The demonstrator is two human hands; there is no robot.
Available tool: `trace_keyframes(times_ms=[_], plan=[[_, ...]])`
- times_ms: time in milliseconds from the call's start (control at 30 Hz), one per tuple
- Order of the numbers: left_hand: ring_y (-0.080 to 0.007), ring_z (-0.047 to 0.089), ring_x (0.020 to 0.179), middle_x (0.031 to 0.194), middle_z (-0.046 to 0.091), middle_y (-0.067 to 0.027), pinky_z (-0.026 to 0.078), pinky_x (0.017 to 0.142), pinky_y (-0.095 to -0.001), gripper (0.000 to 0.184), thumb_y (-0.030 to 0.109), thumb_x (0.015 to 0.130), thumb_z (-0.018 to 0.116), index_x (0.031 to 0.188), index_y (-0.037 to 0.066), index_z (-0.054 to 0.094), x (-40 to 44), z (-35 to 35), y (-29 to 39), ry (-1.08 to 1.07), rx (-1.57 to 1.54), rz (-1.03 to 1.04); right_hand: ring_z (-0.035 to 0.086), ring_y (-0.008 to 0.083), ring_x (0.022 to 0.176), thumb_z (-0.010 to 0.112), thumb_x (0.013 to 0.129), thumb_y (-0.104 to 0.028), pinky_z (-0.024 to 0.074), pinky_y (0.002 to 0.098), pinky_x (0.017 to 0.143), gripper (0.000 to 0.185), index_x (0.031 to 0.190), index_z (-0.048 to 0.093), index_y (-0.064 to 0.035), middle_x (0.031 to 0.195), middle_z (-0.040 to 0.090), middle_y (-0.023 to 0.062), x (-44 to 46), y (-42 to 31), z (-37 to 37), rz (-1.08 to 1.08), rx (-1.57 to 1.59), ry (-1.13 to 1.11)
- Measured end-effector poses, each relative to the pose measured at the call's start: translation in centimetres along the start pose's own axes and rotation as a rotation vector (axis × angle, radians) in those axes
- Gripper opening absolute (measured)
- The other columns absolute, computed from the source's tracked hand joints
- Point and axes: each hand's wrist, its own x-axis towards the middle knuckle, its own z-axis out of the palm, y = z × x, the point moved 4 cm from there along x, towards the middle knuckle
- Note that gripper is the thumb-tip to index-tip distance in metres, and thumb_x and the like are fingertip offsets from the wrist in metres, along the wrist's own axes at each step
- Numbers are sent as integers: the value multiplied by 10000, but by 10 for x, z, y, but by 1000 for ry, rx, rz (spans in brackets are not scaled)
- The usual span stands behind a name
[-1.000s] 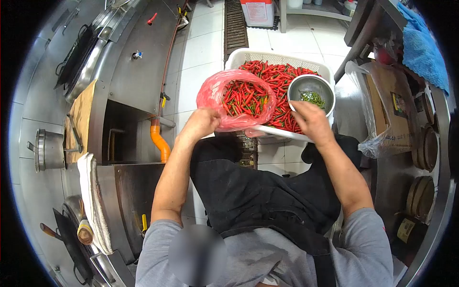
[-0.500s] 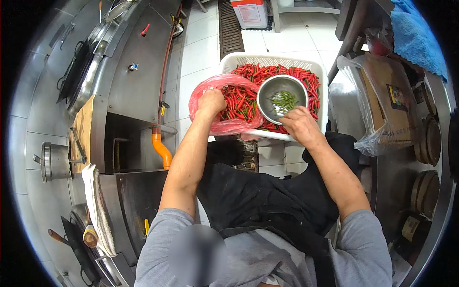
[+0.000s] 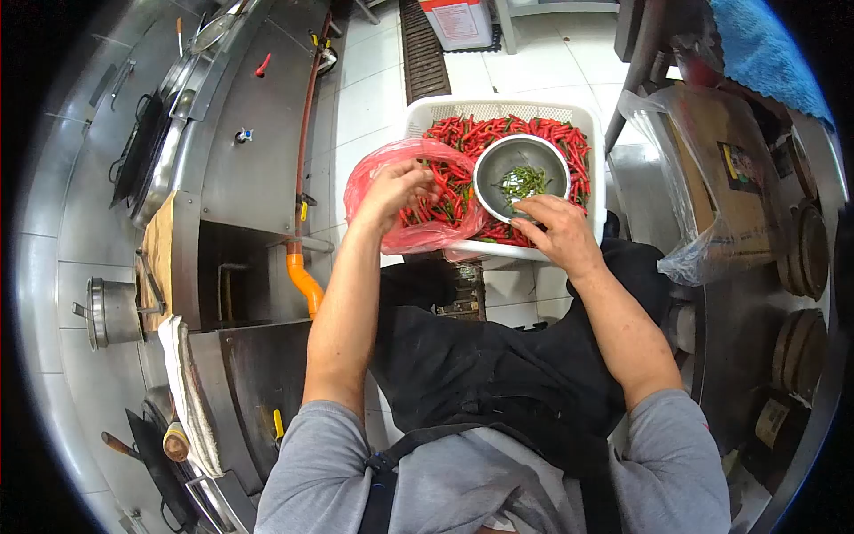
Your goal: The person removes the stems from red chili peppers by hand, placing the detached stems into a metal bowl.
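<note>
My left hand (image 3: 397, 194) hovers over a pink plastic bag (image 3: 367, 169) lying on the chilies, its fingers curled inward; what they hold, if anything, is lost against the red chilies behind. Inside the bag are red chilies with a few green bits. My right hand (image 3: 562, 230) rests at the near right rim of a round metal bowl (image 3: 500, 157), thumb and fingers apart over the edge. Green stems (image 3: 523, 182) lie at the bottom of the bowl. Around it, many red chilies (image 3: 576, 147) fill a white plastic basket (image 3: 598, 209).
A metal cooking range (image 3: 253, 133) with an orange pipe (image 3: 303, 280) runs along the left. To the right, a cardboard box (image 3: 745, 178) in clear plastic sits on a metal shelf, below a blue towel (image 3: 769, 53). A floor drain grate (image 3: 422, 53) lies beyond the basket.
My left hand has lifted out of the chilies in the bag and its fingers now show. The thumb and fingers of my right hand have spread at the bowl's rim. The view shifted slightly.
</note>
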Motion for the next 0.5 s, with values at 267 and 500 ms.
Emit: trace_keyframes(times_ms=[267,500], plan=[[-79,616,669,796,664,-49,408,529,-185,103,156,913,637,888,64,599,-11,97,6,-235,-164,69,662,306,784,702,840,-171,528,376,678,201,978,691,-25,882,677,126,-2,-3,-2,29,92,67],[-54,521,585,775,640,-23,390,504,-202,146,190,911,679,941,55,629,-12,127,6,-201,-199,78,671,285,727,665,875,-164,505,358,643,178,920,704,4,812,686,138,0,9,-9,262,287,185]])
